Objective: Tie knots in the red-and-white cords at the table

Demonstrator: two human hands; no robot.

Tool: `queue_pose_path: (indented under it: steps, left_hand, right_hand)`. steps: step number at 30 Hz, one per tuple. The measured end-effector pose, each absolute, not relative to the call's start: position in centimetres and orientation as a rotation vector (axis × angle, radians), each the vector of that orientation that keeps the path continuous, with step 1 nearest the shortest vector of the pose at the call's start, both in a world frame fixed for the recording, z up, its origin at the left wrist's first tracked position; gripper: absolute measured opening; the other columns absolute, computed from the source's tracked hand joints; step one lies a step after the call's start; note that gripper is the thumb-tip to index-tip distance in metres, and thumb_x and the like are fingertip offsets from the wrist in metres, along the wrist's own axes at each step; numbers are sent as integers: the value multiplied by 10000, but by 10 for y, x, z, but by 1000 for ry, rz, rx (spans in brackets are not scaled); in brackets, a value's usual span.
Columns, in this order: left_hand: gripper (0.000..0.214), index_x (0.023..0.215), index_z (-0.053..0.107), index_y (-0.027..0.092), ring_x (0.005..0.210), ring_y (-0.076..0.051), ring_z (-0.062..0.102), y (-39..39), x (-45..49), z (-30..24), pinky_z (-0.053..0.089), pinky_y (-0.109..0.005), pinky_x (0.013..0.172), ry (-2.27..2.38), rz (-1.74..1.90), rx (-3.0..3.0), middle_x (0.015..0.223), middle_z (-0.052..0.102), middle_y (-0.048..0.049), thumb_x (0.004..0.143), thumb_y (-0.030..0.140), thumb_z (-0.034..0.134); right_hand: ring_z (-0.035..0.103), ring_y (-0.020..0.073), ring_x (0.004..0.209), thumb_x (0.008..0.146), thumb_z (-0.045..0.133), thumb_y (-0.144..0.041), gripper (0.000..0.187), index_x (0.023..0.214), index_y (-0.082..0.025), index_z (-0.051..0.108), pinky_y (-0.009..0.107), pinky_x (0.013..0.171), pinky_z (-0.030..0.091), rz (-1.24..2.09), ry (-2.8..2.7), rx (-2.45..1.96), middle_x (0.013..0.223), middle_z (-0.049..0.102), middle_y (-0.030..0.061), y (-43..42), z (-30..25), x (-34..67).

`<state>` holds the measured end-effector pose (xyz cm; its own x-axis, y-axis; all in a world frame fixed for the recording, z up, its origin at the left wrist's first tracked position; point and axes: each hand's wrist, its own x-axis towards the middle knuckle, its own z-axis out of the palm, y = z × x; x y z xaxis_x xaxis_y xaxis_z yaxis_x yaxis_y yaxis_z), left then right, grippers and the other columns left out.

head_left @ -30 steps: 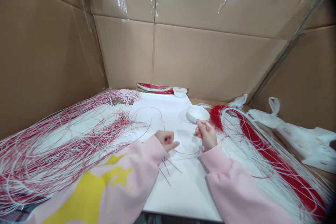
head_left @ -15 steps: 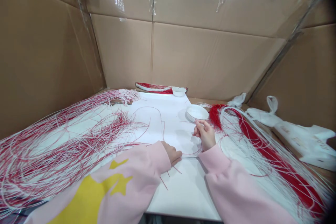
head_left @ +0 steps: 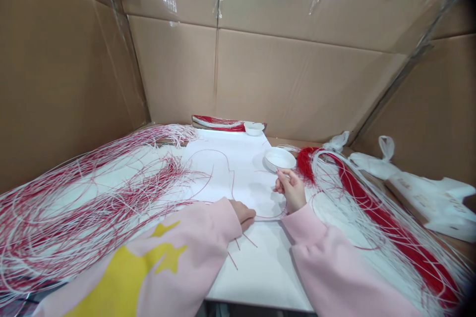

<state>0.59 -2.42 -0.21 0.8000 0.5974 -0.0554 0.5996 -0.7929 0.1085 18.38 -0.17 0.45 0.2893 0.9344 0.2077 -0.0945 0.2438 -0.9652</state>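
Observation:
My left hand (head_left: 244, 214) is closed in a pinch low on the white sheet (head_left: 249, 158), near its front edge. A thin red cord (head_left: 269, 217) runs from its fingertips and curves toward my right wrist. Short red cord ends stick out below that hand. My right hand (head_left: 290, 189) is raised just in front of a shallow white bowl (head_left: 280, 159), thumb and fingertips pressed together. Whatever is between those fingertips is too small to make out. Another thin red cord (head_left: 227, 161) lies in a loose curve on the sheet, left of the hands.
Long red and white cords (head_left: 111, 203) spread over the left side. On the right lie a red bundle (head_left: 372, 213) and loose white cords. A smaller white bowl (head_left: 254, 129) stands at the back, and plastic bags (head_left: 427, 193) lie far right. Cardboard walls (head_left: 278, 79) surround the table.
My left hand has shifted slightly, its fingers drawn in closer together. My right hand stays almost in place, still pinched in front of the bowl.

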Motion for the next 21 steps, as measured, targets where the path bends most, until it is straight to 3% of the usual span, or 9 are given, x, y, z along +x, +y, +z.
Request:
queue_pose_path:
  steps: [4,9,15,21]
  left_hand:
    - [155,807,477,220,654,-164,558,-20,0,-1,321,-248,503,895,39,2810,792,607,-9,789,308,351]
    - [124,877,471,235,664,-100,530,-18,2,-3,295,-206,505,819,182,2833,894,585,30,763,209,427]
    - [204,914,512,272,645,-86,504,-17,-2,-3,217,-204,440,723,257,2989,845,568,33,760,163,435]
    - [156,788,577,250,647,-83,507,-20,-7,-2,237,-213,457,631,389,3027,755,555,29,732,168,457]
  right_hand:
    - [357,24,299,607,625,-385,296,717,-157,471,151,357,389,900,-1010,-1069,378,487,-87,-2,5,184]
    - [361,23,301,606,623,-382,295,717,-155,469,148,359,390,896,-1010,-1064,377,488,-89,-1,4,185]
    - [366,22,305,612,624,-378,290,723,-155,475,151,373,403,900,-1014,-1052,379,486,-91,-2,4,184]
    - [377,21,293,607,624,-373,291,720,-153,471,129,341,359,921,-1000,-1039,369,494,-90,1,3,184]
